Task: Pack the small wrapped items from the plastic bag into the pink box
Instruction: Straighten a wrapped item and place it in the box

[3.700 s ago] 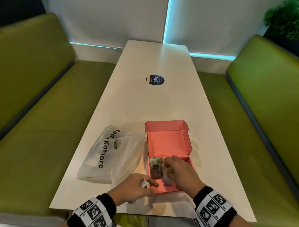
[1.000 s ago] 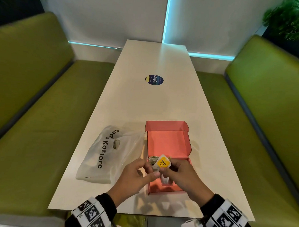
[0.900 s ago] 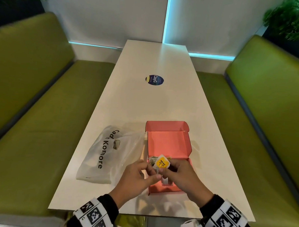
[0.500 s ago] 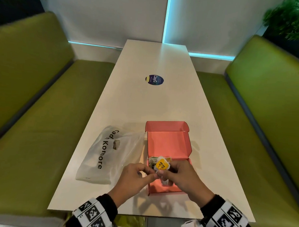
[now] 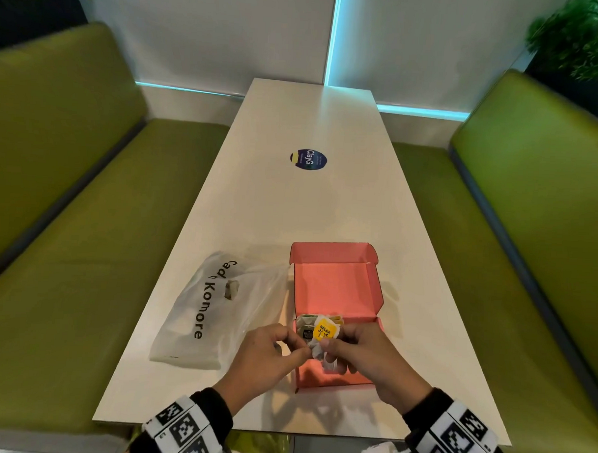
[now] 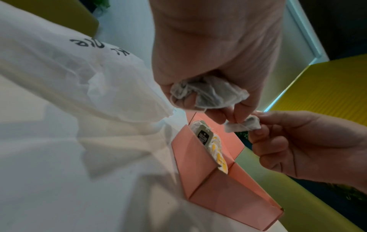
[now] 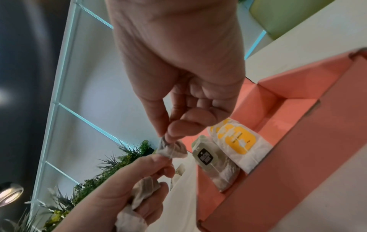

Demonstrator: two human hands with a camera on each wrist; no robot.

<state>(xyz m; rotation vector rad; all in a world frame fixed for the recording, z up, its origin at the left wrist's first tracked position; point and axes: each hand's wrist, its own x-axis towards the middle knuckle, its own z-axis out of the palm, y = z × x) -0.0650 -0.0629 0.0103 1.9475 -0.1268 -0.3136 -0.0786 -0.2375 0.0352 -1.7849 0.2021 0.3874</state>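
left hand (image 5: 268, 348): thumb and forefinger pinch one end of a small wrapped item (image 6: 243, 124); its other fingers curl round a crumpled wrapper (image 6: 208, 94).
right hand (image 5: 364, 352): pinches the same item's other end, with the yellow tag (image 5: 326, 331) above its fingers.
box (image 5: 336, 289): pink, lid open, at 12 o'clock of the hands; a black-tag item (image 7: 214, 163) and a yellow-print item (image 7: 238, 141) stand inside at its far end.
bag (image 5: 218, 308): flat on the table (image 5: 291, 209), at 9 o'clock of the box.
change: a second ago the yellow tag was higher; both hands have drawn closer and lower over the box. bag and box unmoved.
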